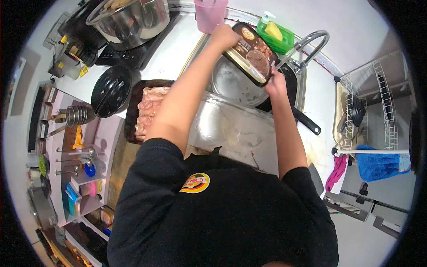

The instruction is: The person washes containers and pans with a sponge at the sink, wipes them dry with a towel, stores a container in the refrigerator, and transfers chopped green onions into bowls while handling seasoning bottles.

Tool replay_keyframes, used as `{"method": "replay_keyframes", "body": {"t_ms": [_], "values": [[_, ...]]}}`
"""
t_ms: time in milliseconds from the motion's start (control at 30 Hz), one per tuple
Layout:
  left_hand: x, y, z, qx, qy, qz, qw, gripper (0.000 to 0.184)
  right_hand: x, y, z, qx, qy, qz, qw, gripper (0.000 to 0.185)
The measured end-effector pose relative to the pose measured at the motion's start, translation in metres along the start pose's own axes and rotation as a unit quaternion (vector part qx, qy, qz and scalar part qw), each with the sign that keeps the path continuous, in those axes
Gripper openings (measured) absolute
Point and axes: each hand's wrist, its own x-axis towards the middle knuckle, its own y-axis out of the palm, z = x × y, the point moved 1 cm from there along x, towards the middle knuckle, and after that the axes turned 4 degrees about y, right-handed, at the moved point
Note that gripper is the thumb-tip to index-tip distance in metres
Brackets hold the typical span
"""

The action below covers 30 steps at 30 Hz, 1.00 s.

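- Over the sink [304, 89]: tub [253, 52], tilted, off the counter.
- Grip: left hand [226, 36] closed on its upper-left end, right hand [276, 83] gripping the lower-right corner.
- Progress, my judgement: mid-handling; tub picked up, not yet set down. Whether it's being rinsed, can't tell; no clear water stream from tap [304, 65].
- Meat [147, 109], raw-looking, already laid in tray [129, 120]; neither hand on it.
- Tub label: round gold logo, chocolate ice cream picture, lettering partly legible, maybe ending "TS".
- Shirt badge [195, 183]: yellow-edged, writing unreadable.

White counter [321, 100], cooktop [116, 58], black bowl [108, 89]
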Motion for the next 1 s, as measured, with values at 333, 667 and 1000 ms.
{"method": "replay_keyframes", "body": {"t_ms": [333,667,1000], "values": [[-0.015,-0.050,-0.061,-0.093,0.221,0.000,0.971,0.036,-0.001,0.004,0.075,-0.653,-0.311,-0.211,0.658,0.024],[-0.006,0.084,-0.119,-0.137,0.275,0.172,0.936,0.030,0.033,-0.061,0.134,-0.800,-0.227,-0.034,0.553,0.022],[0.004,-0.012,-0.079,-0.125,0.175,0.067,0.974,0.042,0.029,-0.055,0.091,-0.983,-0.081,-0.042,0.159,0.055]]}}
